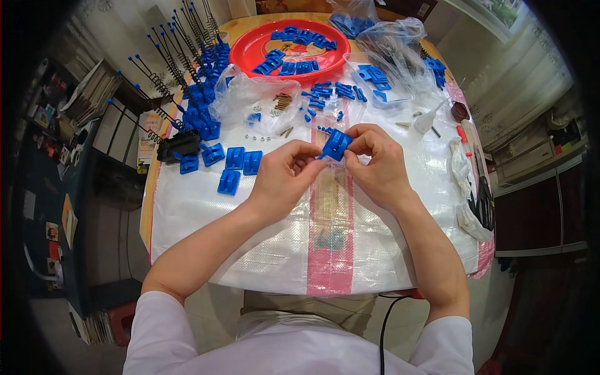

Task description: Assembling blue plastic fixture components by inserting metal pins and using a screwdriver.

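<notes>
My right hand (377,160) pinches a blue plastic bracket (336,145) by its right side, above the middle of the table. It has a square base plate and raised lugs. At the bracket's lower left corner, the fingertips of my left hand (285,175) are closed round a small blue piece (321,156), mostly hidden by the fingers. Left of my hands lie loose blue brackets of the same kind, among them one bracket (229,182) nearest to me. Just beyond my fingers are tiny blue caps (324,129) and short blue rods (344,90).
A red basin (240,56) with blue brackets stands at the back. Finished-looking blue assemblies with black springs (177,65) crowd the left. A plastic bag (247,103) lies near brass pins (283,101) and small nuts (257,137). Rightward are a white dropper bottle (425,120) and black-handled scissors (484,203).
</notes>
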Demonstrator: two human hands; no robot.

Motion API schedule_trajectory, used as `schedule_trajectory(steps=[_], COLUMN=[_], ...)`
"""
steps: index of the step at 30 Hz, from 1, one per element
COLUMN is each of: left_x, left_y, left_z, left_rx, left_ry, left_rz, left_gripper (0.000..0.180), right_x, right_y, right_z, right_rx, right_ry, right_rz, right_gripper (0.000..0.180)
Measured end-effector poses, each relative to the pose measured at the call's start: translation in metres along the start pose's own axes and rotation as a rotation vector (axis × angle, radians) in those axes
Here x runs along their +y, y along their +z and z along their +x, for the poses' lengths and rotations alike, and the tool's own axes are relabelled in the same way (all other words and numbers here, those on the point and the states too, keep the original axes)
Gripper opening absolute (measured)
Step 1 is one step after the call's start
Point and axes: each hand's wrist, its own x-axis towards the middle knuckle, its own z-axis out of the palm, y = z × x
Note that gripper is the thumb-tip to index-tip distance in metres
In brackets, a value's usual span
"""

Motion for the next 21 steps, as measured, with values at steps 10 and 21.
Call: schedule_trajectory(steps=[10, 21], left_x=[-0.012, -0.006], left_y=[0.002, 0.004], left_z=[0.002, 0.002], left_rx=[0.078, -0.007], left_ry=[0.201, -0.117], left_rz=[-0.005, -0.326], left_gripper=[0.008, 0.026], right_x=[-0.008, -0.013], right_y=[0.007, 0.009], right_z=[-0.004, -0.006], right_rx=[-0.002, 0.017], right_ry=[-0.028, -0.126], right_rz=[-0.029, -0.094], right_gripper=[0.012, 0.015])
